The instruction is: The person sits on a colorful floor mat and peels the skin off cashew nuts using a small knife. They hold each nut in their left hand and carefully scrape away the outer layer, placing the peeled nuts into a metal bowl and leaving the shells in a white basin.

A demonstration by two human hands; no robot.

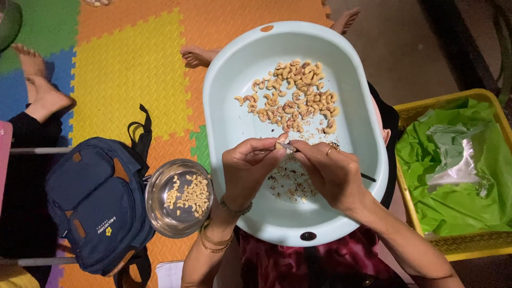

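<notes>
both hands (pixel 290 168) peel a cashew (pixel 282 140) — over basin (pixel 224 122)

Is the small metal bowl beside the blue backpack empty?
No, the metal bowl holds a small heap of pale cashew kernels.

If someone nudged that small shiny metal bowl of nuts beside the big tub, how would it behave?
The metal bowl looks thin and only part filled, so probably light. Its rounded sides suggest it may rock or tip. It sits at the edge of a foam mat, which would likely grip rather than let it slide.
</notes>
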